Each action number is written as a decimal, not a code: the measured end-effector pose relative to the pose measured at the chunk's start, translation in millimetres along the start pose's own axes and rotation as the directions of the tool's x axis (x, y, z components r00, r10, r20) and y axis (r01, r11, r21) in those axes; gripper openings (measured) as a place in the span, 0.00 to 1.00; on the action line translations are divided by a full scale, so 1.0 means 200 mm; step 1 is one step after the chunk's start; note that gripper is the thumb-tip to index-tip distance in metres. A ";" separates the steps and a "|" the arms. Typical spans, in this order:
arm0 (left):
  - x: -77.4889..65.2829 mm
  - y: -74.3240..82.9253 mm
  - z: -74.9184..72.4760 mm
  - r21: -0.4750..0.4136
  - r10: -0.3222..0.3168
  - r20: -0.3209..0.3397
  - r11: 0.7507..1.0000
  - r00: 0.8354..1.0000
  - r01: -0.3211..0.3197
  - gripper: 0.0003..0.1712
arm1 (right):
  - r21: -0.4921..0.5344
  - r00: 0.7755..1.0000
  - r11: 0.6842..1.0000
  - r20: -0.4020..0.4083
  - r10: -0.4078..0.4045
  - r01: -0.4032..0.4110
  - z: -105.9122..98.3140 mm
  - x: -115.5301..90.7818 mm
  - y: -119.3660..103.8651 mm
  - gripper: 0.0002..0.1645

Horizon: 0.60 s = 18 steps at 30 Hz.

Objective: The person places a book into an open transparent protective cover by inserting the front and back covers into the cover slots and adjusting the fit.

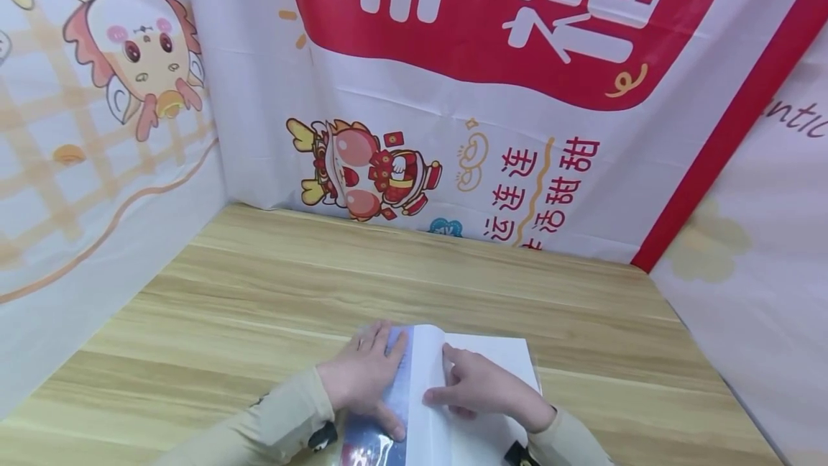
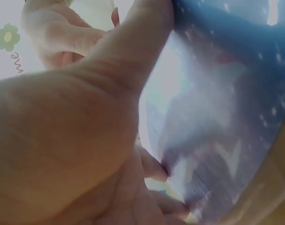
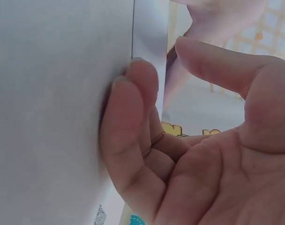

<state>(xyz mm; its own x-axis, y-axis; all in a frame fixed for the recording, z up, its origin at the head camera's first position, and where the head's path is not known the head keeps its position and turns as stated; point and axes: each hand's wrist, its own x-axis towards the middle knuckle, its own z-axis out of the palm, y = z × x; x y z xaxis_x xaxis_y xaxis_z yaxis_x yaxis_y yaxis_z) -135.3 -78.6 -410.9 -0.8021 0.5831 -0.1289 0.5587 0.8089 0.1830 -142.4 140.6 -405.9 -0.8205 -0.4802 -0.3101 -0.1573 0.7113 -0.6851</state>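
A book with a glossy blue cover [image 1: 394, 408] lies on the table near its front edge. Down its middle stands a curved white flap [image 1: 427, 365], and a plain white page [image 1: 501, 351] lies flat to the right. My left hand [image 1: 365, 372] rests on the blue side with fingers spread. In the left wrist view its fingertips [image 2: 156, 168] touch the shiny blue surface. My right hand [image 1: 481, 383] is at the white side, index finger and thumb stretched toward the flap. The right wrist view shows its other fingers [image 3: 123, 117] bent against the white page, the thumb apart from them.
The wood-grain table [image 1: 310, 272] extends behind and to both sides of the book. Printed cloths hang around it: a red and white one [image 1: 401, 92] at the back, a cartoon one [image 1: 97, 164] at left and a white one [image 1: 744, 236] at right.
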 end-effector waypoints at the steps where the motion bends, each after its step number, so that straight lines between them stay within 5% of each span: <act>1: 0.00 0.01 0.00 0.005 -0.011 -0.009 1.000 1.000 0.011 0.78 | 0.006 1.000 1.000 0.001 -0.001 0.001 0.00 0.00 0.00 0.57; 6: -0.01 0.05 0.00 0.000 -0.052 -0.015 0.999 0.999 0.052 0.76 | 0.035 1.000 0.999 0.000 -0.019 0.019 0.00 0.00 0.01 0.58; 18: -0.02 0.06 -0.01 -0.012 -0.080 0.099 0.997 0.992 0.082 0.72 | 0.006 0.998 0.998 0.006 -0.055 0.055 0.01 0.01 0.02 0.56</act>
<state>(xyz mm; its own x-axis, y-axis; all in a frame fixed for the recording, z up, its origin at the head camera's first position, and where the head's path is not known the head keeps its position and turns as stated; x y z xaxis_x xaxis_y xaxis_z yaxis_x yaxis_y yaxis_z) -126.1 -71.1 -406.2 -0.8196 0.5209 -0.2386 0.4886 0.8530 0.1836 -144.2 140.9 -410.5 -0.8074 -0.5215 -0.2759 -0.1990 0.6810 -0.7047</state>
